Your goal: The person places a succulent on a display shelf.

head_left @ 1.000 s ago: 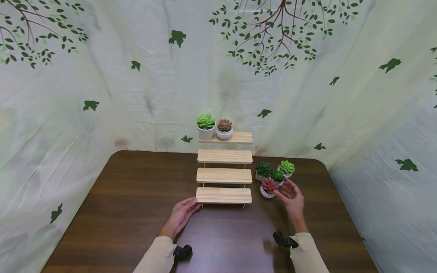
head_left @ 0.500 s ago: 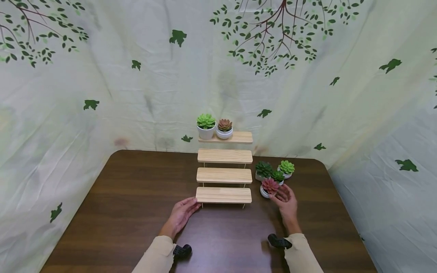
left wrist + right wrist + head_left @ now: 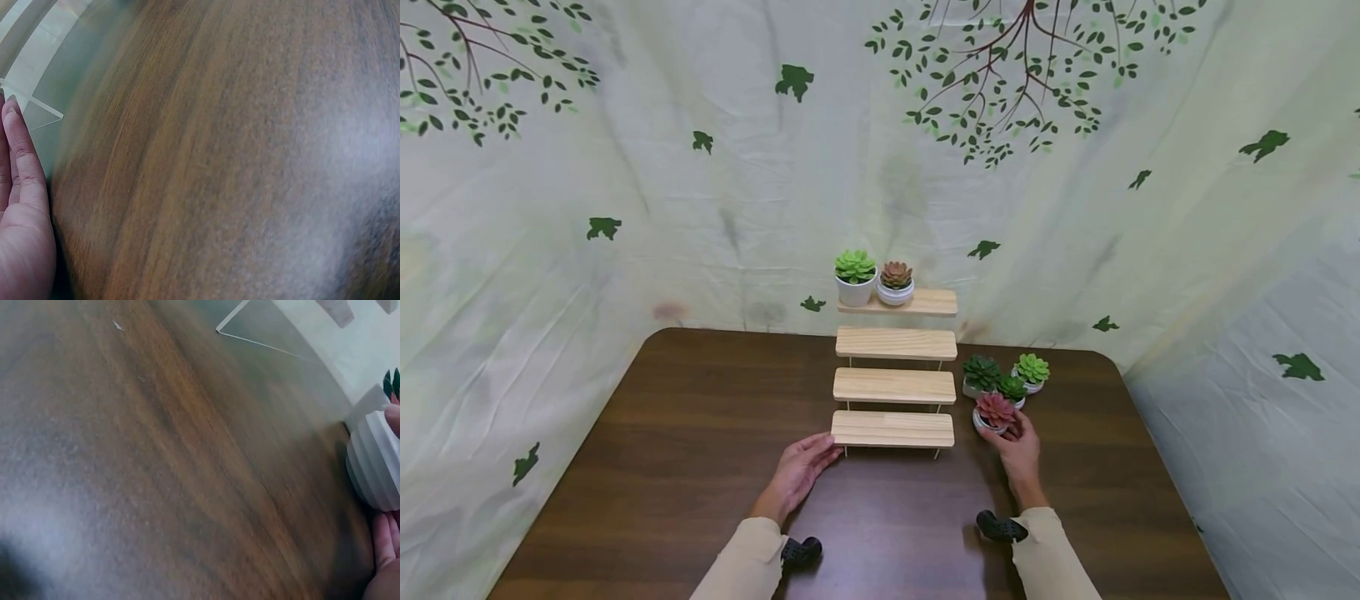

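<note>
"So, what did the head view show around the stepped wooden stand (image 3: 894,386)?"

"Both hands were close to it. The left hand (image 3: 799,473) was at the left end of the stand's lowest shelf, fingers extended, tips touching its edge. The right hand (image 3: 1020,457) was to the right of the stand, grasping the potted pink succulent (image 3: 996,408) near the stand's lower shelves."

"And the other plants?"

"Right of the stand, behind the pink one, a dark green succulent (image 3: 981,372), a small green succulent (image 3: 1012,387) and a light green succulent (image 3: 1032,367) stood clustered together. On the stand's top shelf, toward its left end, a bright green succulent (image 3: 854,266) stood beside a brownish-red succulent (image 3: 896,275). The brown worktop (image 3: 700,433) carried the stand, and a leaf-printed cloth (image 3: 737,208) hung behind it."

"What about the left wrist view?"

"The left hand's straight fingers lay beside a clear, pale-edged support (image 3: 47,107) of the stand."

"And the right wrist view?"

"There the right hand held the pink succulent's ribbed white pot (image 3: 373,459), thumb at the rim, fingers near the base, apart from the stand. I couldn't tell whether the pot rested on the worktop or was slightly raised."
</note>
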Tool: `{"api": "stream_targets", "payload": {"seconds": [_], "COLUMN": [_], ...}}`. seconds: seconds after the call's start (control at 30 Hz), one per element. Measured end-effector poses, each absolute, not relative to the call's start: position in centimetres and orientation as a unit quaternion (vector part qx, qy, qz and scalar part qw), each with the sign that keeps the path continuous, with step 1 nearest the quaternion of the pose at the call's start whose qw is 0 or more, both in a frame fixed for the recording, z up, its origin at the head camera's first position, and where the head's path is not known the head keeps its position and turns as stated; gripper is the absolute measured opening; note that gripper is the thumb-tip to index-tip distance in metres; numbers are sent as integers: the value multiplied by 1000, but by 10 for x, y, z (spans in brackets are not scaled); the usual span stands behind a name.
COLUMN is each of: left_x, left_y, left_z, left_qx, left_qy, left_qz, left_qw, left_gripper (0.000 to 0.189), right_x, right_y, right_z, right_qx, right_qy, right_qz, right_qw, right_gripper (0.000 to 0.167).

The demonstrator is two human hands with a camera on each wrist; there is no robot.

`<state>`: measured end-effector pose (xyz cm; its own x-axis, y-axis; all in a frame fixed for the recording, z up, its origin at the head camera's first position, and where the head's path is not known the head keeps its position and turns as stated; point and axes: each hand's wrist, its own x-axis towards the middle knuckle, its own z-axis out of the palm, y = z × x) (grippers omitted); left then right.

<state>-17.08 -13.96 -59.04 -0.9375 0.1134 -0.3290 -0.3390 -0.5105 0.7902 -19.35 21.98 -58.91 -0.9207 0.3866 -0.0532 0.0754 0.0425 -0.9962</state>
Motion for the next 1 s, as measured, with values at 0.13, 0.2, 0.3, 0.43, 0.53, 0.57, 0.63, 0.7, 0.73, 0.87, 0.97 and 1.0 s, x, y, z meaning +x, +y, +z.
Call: {"api": "stream_targets", "payload": {"seconds": [0.13,0.2,0.3,0.43,0.53,0.57,0.63,0.7,0.73,0.87,0.97,1.0], "left_x": [-171,-171,-171,-172,-172,-172,-173,-173,-173,-174,-173,-173], "left_y": [-140,-140,-140,-139,-138,-138,-137,-137,-137,-137,-137,-137], "left_z": [-591,-592,-591,-591,-591,-591,-591,-591,-591,-592,-591,-591], "left_qx": [-115,-117,-119,-121,-124,-124,-129,-122,-121,-116,-123,-124], "left_qy": [483,484,487,483,478,479,475,480,480,482,481,480], "left_qz": [858,857,856,858,860,860,861,859,859,858,859,860], "left_qw": [131,131,126,126,126,125,126,127,129,130,125,124], "left_gripper": [18,18,17,17,17,17,17,17,17,18,18,18], "right_x": [-194,-195,-196,-200,-200,-200,-199,-199,-198,-196,-196,-196], "right_y": [216,214,212,213,215,216,217,217,218,218,218,218], "right_z": [-590,-590,-591,-592,-592,-592,-592,-592,-592,-591,-591,-591], "right_qx": [-172,-174,-173,-173,-176,-176,-179,-181,-183,-181,-177,-176], "right_qy": [-724,-729,-742,-754,-758,-757,-752,-742,-736,-725,-726,-725], "right_qz": [657,650,636,622,618,620,626,636,642,652,652,654], "right_qw": [121,126,125,121,112,109,106,111,115,130,127,125], "right_gripper": [69,69,67,64,65,66,67,68,67,66,66,67]}}
